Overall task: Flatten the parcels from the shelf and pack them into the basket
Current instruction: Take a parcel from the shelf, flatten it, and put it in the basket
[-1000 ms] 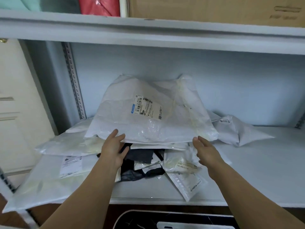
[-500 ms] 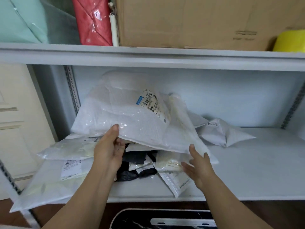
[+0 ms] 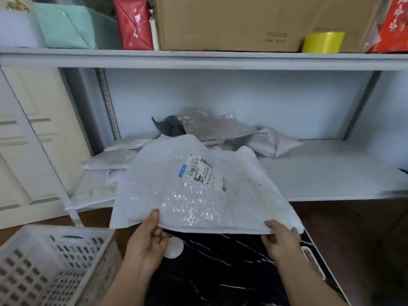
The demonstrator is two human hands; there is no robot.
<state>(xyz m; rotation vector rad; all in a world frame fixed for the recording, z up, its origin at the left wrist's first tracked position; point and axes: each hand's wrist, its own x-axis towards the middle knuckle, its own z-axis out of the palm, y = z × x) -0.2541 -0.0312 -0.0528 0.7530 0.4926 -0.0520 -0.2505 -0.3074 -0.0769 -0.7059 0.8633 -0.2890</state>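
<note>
A large white bubble-wrap parcel (image 3: 194, 188) with a printed shipping label hangs in front of the shelf, held by its near edge. My left hand (image 3: 148, 241) grips its near left corner, thumb on top. My right hand (image 3: 281, 238) grips its near right corner. Behind it, several more parcels lie piled on the white shelf (image 3: 326, 173): a dark grey bag (image 3: 171, 127), a clear crinkled bag (image 3: 216, 127), a white pouch (image 3: 273, 143) and flat white mailers (image 3: 108, 160) at the left. The white perforated basket (image 3: 53, 261) stands at the lower left, nothing showing inside.
A black marbled surface (image 3: 220, 272) lies below the parcel. The upper shelf carries a cardboard box (image 3: 231, 21), a red packet (image 3: 134, 25), a mint bag (image 3: 64, 25) and a yellow roll (image 3: 322, 41). A cream cabinet (image 3: 26, 133) stands to the left.
Both hands took the large white parcel by its near edge, lifted it off the pile and drew it out of the shelf toward me. The view dropped back, revealing the basket.
</note>
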